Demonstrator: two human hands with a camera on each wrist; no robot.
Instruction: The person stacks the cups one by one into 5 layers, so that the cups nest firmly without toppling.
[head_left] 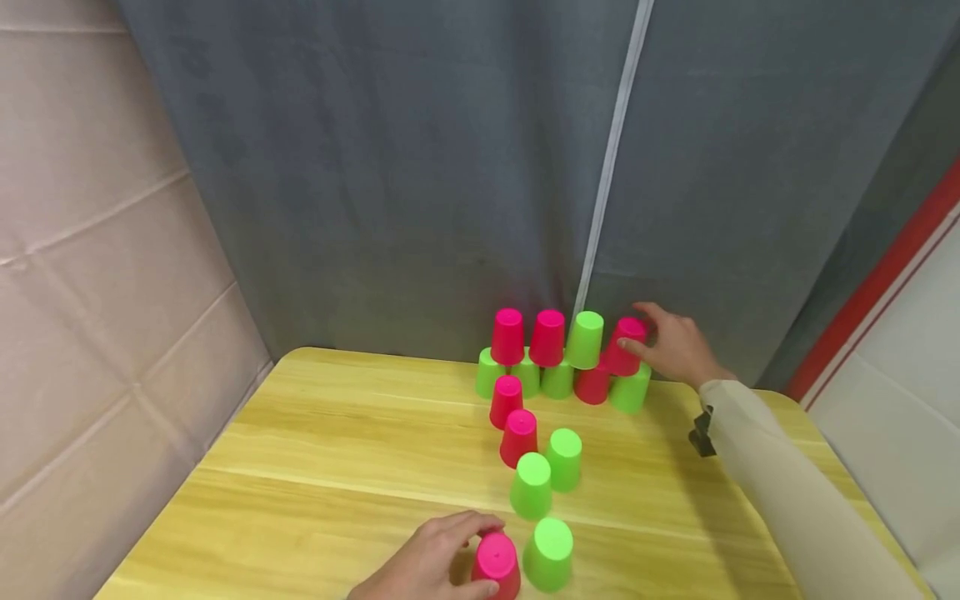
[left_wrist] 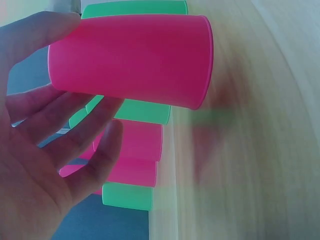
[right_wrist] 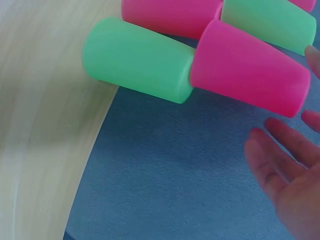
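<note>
Head view shows your left hand at the near edge of the wooden surface, its grip curled round an upside-down pink cup; the fingers wrap the far side and the thumb lies at the near side. From the left wrist view, that pink cup sits between thumb and fingers, with the grip fairly wide round its wall. A green cup stands just beside it on the right.

Your right hand is at the far end of the surface, by the two-tier stack of cups against the grey curtain. Its fingertips touch the rightmost pink cup of the upper row, which leans. In the right wrist view the fingers are spread and relaxed, a loose wide grip, beside that pink cup rather than closed round it.

No brand, label or writing can be read on any cup.
</note>
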